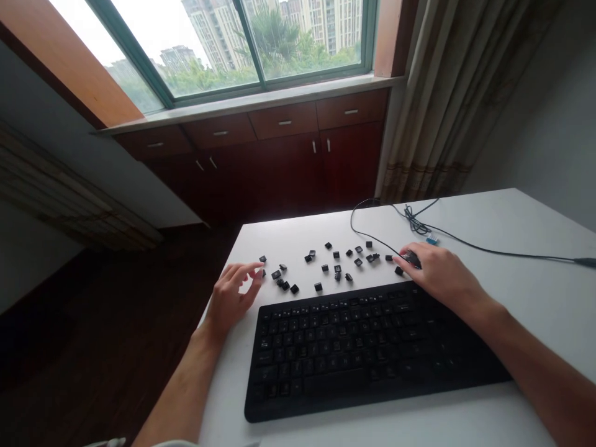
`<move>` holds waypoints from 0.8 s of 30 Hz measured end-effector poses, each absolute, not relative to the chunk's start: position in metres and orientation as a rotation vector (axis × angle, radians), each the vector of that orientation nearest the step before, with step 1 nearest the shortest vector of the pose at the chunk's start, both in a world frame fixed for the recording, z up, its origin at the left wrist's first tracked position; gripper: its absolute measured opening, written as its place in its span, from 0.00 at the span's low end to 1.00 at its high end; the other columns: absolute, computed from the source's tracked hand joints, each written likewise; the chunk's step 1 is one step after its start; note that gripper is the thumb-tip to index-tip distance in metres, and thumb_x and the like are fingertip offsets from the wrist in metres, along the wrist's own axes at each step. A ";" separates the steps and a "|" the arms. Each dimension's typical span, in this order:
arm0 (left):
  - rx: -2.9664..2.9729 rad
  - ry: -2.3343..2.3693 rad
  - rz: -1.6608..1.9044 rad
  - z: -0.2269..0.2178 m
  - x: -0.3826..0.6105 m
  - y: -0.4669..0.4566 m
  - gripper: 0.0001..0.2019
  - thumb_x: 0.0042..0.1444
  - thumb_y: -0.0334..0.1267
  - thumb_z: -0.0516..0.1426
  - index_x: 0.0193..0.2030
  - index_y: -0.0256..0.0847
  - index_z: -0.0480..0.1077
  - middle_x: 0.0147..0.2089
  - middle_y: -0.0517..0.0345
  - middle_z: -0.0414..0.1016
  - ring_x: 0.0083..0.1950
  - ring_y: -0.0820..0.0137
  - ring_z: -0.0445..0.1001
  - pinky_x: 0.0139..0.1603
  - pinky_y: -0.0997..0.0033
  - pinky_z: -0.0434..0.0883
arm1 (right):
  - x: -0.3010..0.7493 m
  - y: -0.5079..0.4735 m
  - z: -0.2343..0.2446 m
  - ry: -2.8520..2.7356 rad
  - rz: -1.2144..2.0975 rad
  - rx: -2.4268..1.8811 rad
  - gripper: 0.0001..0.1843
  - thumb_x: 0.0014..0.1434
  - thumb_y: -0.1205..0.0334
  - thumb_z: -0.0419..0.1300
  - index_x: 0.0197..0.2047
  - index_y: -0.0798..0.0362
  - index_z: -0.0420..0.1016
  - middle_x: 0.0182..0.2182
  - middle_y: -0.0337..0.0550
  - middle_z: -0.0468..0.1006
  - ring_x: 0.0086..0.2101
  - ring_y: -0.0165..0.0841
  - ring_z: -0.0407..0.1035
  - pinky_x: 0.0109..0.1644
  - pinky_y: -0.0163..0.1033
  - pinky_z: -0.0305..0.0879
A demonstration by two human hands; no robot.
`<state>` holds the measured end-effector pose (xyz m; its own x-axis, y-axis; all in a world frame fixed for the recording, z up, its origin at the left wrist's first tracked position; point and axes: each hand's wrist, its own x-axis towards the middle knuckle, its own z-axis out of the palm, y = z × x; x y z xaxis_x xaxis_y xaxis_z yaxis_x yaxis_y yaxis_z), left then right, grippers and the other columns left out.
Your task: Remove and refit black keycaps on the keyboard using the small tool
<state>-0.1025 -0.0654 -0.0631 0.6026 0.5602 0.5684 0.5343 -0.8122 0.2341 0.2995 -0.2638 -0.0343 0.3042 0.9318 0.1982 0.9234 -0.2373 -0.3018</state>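
Note:
A black keyboard [344, 347] lies on the white table in front of me. Several loose black keycaps [325, 268] are scattered behind its back edge. At the left end of them is my left hand [235, 290], its thumb and index finger curved with a gap between the tips. One keycap [263, 258] lies just beyond those fingertips. Over the keyboard's back right reaches my right hand [435, 267], fingers closed around a small dark object [411, 259] that they partly hide; I cannot tell its kind. Its forearm covers part of the keyboard's right side.
A thin black cable [356, 231] loops along the table's far edge, with a bundled coil [412, 217] and a blue connector [432, 239] by my right hand. Beyond the white table [526, 217] stand a dark red cabinet [279, 167], a window and curtains [428, 112].

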 end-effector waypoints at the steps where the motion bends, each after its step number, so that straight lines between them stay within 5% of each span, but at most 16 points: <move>1: 2.776 0.940 1.008 -0.063 -0.102 -0.065 0.11 0.65 0.36 0.57 0.53 0.43 0.73 0.38 0.55 0.76 0.39 0.67 0.72 0.41 0.66 0.74 | 0.300 -0.264 -0.034 -1.660 0.029 -2.222 0.17 0.67 0.48 0.54 0.43 0.50 0.78 0.39 0.47 0.83 0.33 0.40 0.76 0.34 0.42 0.67; 14: 2.705 1.084 1.147 -0.056 -0.086 -0.074 0.12 0.66 0.37 0.55 0.54 0.40 0.70 0.38 0.54 0.74 0.37 0.68 0.69 0.43 0.64 0.73 | 0.300 -0.268 -0.030 -1.677 -0.072 -2.170 0.15 0.66 0.49 0.55 0.42 0.50 0.77 0.36 0.45 0.82 0.33 0.42 0.76 0.36 0.45 0.68; 20: 2.805 0.706 0.608 -0.012 -0.036 -0.063 0.14 0.66 0.43 0.55 0.55 0.45 0.71 0.51 0.52 0.76 0.47 0.66 0.76 0.46 0.66 0.76 | 0.291 -0.270 -0.030 -1.731 -0.131 -2.059 0.14 0.67 0.51 0.56 0.44 0.50 0.76 0.40 0.46 0.82 0.34 0.42 0.77 0.38 0.46 0.71; 24: 2.779 0.644 0.343 -0.003 -0.007 -0.040 0.14 0.64 0.47 0.58 0.53 0.45 0.73 0.48 0.54 0.78 0.44 0.66 0.78 0.41 0.69 0.75 | 0.277 -0.266 -0.022 -1.833 -0.116 -1.969 0.14 0.69 0.52 0.53 0.46 0.50 0.76 0.44 0.48 0.82 0.36 0.41 0.78 0.39 0.45 0.73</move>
<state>-0.0067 -0.0400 -0.0027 0.8734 0.4573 0.1672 0.3940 -0.8655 0.3093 0.2774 -0.2659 -0.0219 0.1153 0.9276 0.3555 0.9650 -0.0197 -0.2616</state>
